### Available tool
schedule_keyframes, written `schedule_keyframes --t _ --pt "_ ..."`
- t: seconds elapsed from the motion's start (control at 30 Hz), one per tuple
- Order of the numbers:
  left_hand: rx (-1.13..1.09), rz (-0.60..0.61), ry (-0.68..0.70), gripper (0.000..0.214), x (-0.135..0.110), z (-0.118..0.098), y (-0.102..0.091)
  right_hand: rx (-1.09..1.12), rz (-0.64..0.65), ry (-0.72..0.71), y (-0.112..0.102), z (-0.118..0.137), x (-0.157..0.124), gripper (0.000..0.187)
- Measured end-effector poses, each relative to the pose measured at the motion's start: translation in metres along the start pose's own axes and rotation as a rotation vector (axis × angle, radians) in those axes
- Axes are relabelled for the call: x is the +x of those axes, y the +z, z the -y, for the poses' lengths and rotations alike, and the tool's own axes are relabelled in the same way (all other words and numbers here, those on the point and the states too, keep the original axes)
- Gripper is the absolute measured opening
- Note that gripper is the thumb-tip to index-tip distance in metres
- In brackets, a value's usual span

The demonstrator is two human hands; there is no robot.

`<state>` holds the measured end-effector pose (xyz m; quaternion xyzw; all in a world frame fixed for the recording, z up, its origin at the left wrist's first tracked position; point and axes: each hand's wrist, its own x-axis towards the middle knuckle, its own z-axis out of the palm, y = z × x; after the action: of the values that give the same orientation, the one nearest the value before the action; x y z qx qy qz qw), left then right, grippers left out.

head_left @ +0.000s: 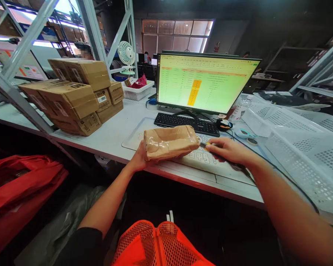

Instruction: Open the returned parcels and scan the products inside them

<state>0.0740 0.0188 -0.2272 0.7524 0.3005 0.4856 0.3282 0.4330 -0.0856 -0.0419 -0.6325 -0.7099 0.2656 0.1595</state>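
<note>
My left hand point(139, 158) grips the left end of a brown taped parcel point(169, 141) and holds it just above the front of the white table point(119, 129). My right hand point(228, 150) is closed around a slim dark tool with a yellow part point(207, 145), its tip touching the parcel's right end. A black cable runs back from under this hand. Beneath the parcel lies a pale mat with printed letters point(202, 159).
A monitor point(204, 83) with a green spreadsheet and a black keyboard point(185, 123) stand behind the parcel. Stacked cardboard boxes point(74, 96) fill the left of the table, white perforated baskets point(296, 136) the right. Red bags point(19, 184) lie low left. A person sits far back.
</note>
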Motion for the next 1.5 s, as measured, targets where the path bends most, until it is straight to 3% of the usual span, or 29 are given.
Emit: schedule_keyframes --t 0.1,0.17,0.3,0.37,0.43,0.53,0.67,0.83,0.93,1.07,1.13,1.2,1.27,1.37,1.43,1.5 --pt "-0.061 0.013 0.002 0.096 0.004 0.000 0.000 -0.434 -0.352 -0.118 -0.015 0.026 0.008 0.042" --pt "-0.082 0.009 0.021 0.102 0.006 0.001 -0.001 -0.680 -0.423 -0.269 -0.010 0.065 0.015 0.034" --pt "-0.098 0.016 0.040 0.103 0.006 0.001 -0.002 -0.972 -0.199 -0.473 0.029 0.152 0.031 0.031" --pt "-0.080 0.021 0.038 0.106 0.005 0.001 -0.002 -1.022 -0.105 -0.494 0.047 0.177 0.041 0.028" --pt "-0.077 0.030 0.034 0.109 0.004 0.001 -0.003 -1.022 -0.042 -0.489 0.057 0.184 0.049 0.026" --pt "-0.099 0.056 0.029 0.110 0.004 0.002 -0.004 -1.015 0.014 -0.470 0.057 0.173 0.051 0.021" --pt "-0.080 0.082 0.049 0.114 0.009 -0.001 -0.007 -1.114 0.027 -0.358 0.039 0.150 0.034 0.021" --pt "0.007 0.114 0.052 0.112 0.021 -0.016 -0.010 -1.246 -0.016 -0.100 0.008 0.119 0.013 0.030" --pt "0.027 0.126 0.053 0.112 0.029 -0.021 -0.014 -1.200 -0.104 -0.064 0.000 0.094 0.010 0.029" --pt "-0.017 0.145 0.010 0.109 0.031 -0.013 -0.030 -1.063 -0.344 -0.147 0.005 0.038 0.011 0.024" --pt "-0.061 0.181 -0.022 0.110 0.028 -0.005 -0.039 -0.980 -0.438 -0.077 0.017 0.002 0.013 0.032" --pt "-0.083 0.154 -0.030 0.114 0.025 -0.001 -0.047 -0.897 -0.428 0.042 0.036 -0.031 0.018 0.037" --pt "-0.047 -0.005 0.053 0.121 0.023 -0.004 -0.051 -0.829 -0.381 0.108 0.059 -0.055 0.025 0.043" --pt "0.200 -0.278 0.348 0.122 0.022 -0.027 -0.055 -0.772 -0.331 0.139 0.085 -0.068 0.037 0.048" --pt "0.471 -0.287 0.524 0.100 0.021 -0.050 -0.056 -0.698 -0.350 0.097 0.088 -0.059 0.044 0.046" --pt "0.712 -0.195 0.607 0.068 0.021 -0.073 -0.056 -0.518 -0.453 -0.065 0.078 -0.036 0.050 0.043"
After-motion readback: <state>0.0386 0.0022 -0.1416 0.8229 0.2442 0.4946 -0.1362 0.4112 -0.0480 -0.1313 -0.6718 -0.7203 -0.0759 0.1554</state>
